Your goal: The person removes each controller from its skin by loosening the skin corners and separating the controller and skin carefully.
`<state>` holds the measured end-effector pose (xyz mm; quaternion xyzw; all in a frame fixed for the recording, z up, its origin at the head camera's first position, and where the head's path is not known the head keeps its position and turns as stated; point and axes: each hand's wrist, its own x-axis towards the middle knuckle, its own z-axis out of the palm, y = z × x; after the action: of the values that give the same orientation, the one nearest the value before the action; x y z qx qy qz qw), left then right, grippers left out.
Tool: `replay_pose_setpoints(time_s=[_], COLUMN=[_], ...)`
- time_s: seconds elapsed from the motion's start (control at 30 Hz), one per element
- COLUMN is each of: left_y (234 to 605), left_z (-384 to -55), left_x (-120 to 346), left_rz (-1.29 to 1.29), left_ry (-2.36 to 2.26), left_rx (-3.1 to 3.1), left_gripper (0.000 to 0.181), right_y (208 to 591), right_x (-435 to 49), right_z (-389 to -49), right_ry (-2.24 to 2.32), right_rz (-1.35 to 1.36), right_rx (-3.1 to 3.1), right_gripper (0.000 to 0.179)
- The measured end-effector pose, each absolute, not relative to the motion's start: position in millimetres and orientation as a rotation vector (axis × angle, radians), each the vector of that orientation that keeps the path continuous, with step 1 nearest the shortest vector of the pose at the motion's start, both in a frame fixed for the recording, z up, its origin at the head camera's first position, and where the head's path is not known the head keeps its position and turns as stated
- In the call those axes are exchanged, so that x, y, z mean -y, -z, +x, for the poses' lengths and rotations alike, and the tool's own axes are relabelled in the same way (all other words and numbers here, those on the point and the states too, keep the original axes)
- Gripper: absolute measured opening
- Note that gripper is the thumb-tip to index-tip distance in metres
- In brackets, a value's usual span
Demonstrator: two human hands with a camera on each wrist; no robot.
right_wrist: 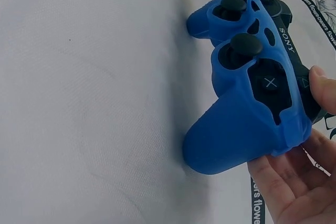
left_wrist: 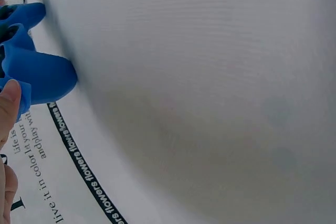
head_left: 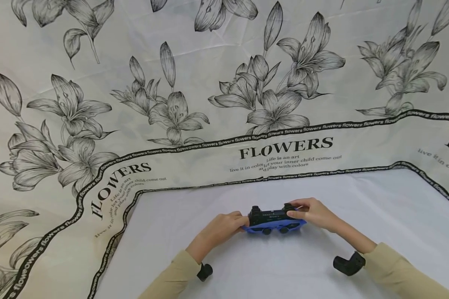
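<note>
A black game controller [head_left: 269, 216] marked SONY is held above the white table between both hands, with a blue silicone cover [right_wrist: 226, 129] over its grips and thumbsticks. The black upper edge stands out of the cover, the triangle button included. My left hand [head_left: 224, 226] pinches the left end; in the left wrist view its thumb presses the blue cover [left_wrist: 42, 74]. At the other end my right hand [head_left: 312, 211] holds on, thumb on the black body [right_wrist: 296, 56] near the triangle button, fingers under the cover's edge. The controller's underside is hidden.
White cloth covers the table [head_left: 224, 265]. Behind and around it hangs a curtain [head_left: 194, 162] printed with lilies and the word FLOWERS. Black camera mounts [head_left: 349, 263] sit at both wrists, below the beige sleeves.
</note>
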<state>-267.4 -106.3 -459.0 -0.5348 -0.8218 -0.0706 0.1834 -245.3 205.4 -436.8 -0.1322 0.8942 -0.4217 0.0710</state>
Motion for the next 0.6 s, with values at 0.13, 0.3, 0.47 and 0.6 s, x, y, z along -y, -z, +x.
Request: replay_pose_setpoints(time_s=[0.13, 0.3, 0.47, 0.6], left_y=[464.7, 468.9, 472.6, 476.6], left_z=[-266.2, -263.2, -260.0, -260.0], left_x=[107.2, 106.7, 110.0, 113.4], left_rz=[-1.486, -1.47, -1.408, -1.362], left_ry=[0.227, 0.257, 0.332, 0.472], left_rx=[2.329, 2.352, 2.461, 2.595], left_gripper=[0.011, 0.008, 0.007, 0.008], right_y=[436.2, 436.3, 437.0, 437.4], right_x=[-205.3, -207.9, -207.5, -207.0], right_z=[-246.6, -247.2, -247.8, -248.1], right_ry=[1.279, 1.299, 1.282, 1.267], right_rz=[-0.387, -0.379, -0.369, -0.363], right_rx=[-2.67, -2.654, -2.657, -2.657], right_gripper=[0.056, 0.056, 0.058, 0.059])
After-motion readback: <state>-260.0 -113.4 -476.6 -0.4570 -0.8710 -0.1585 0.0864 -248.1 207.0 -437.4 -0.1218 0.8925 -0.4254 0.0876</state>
